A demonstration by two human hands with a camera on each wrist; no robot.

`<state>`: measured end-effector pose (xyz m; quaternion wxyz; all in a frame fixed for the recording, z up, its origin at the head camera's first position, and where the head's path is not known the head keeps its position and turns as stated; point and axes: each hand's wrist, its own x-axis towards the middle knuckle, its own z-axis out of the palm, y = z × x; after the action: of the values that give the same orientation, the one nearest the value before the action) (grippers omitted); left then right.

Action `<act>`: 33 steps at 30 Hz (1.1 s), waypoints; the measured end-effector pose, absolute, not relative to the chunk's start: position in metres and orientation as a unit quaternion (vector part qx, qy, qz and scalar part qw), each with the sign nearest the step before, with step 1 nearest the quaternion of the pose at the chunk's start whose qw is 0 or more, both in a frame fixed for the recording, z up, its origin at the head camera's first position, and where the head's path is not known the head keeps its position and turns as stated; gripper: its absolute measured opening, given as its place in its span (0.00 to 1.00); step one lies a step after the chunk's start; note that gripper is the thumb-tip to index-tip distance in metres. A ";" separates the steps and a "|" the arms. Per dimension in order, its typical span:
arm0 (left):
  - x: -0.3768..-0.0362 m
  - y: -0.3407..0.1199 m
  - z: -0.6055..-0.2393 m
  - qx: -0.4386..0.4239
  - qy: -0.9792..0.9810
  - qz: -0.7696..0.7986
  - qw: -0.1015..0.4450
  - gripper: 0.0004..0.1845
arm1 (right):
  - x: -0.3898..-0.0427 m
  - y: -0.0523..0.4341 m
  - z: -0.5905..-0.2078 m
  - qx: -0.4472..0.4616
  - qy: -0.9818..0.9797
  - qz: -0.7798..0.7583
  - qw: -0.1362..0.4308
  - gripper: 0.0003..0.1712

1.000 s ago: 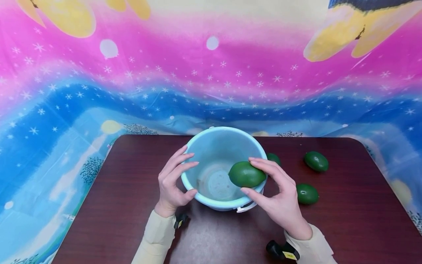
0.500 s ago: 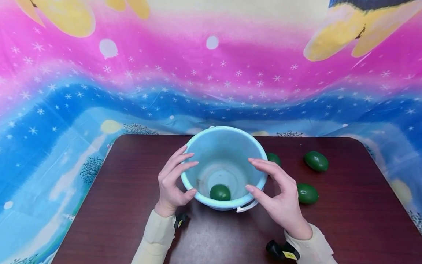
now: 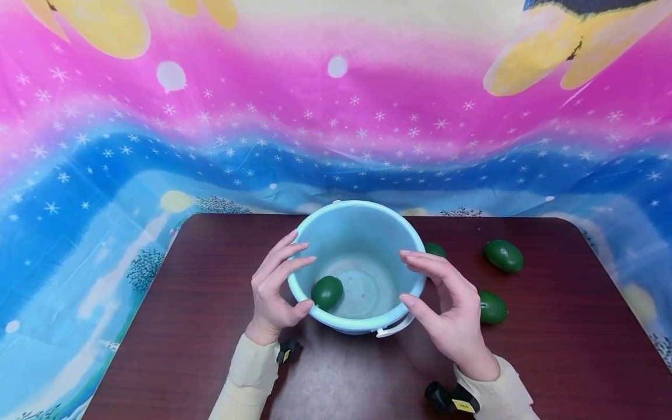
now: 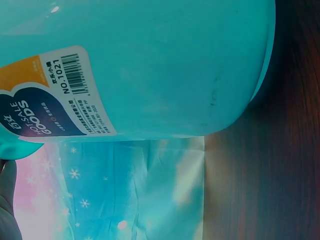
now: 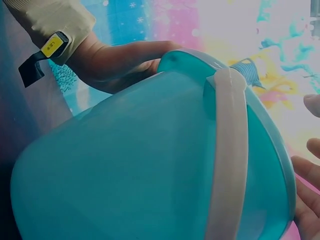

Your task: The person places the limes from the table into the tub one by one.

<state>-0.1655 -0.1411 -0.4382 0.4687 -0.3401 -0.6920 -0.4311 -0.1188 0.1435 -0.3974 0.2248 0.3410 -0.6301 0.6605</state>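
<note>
Bucket (image 3: 362,233) on the worktop (image 3: 184,326) has one green fruit (image 3: 327,291) inside — left hand (image 3: 273,291) holds its rim, right hand (image 3: 446,315) hovers open, empty.

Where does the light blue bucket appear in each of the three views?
Head view: the light blue bucket stands at centre on the table, between both hands.
Left wrist view: its outer wall with the barcode label fills the top.
Right wrist view: its wall fills most of the frame.
Shared landmark: the bucket's white handle.
</note>
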 end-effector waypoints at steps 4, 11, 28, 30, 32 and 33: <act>-0.166 -0.141 -0.438 -0.341 -0.692 -0.431 0.468 0.36 | -0.120 0.146 -0.397 0.345 -0.616 0.668 0.236 0.28; -0.166 -0.141 -0.438 -0.341 -0.691 -0.431 0.470 0.36 | -0.119 0.149 -0.383 0.327 -0.608 0.676 0.258 0.28; -0.165 -0.140 -0.437 -0.341 -0.690 -0.432 0.471 0.36 | -0.126 0.167 -0.381 0.306 -0.585 0.690 0.298 0.27; -0.165 -0.140 -0.436 -0.340 -0.690 -0.431 0.471 0.36 | -0.126 0.170 -0.379 0.302 -0.587 0.688 0.302 0.27; -0.165 -0.140 -0.436 -0.340 -0.690 -0.431 0.471 0.37 | -0.126 0.173 -0.377 0.295 -0.590 0.687 0.306 0.26; -0.165 -0.140 -0.436 -0.340 -0.691 -0.431 0.471 0.37 | -0.126 0.174 -0.375 0.292 -0.590 0.687 0.308 0.26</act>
<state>-0.1653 -0.1403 -0.4361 0.4710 -0.3399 -0.6906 -0.4310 -0.1255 0.1740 -0.3752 0.3084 0.2915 -0.5896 0.6872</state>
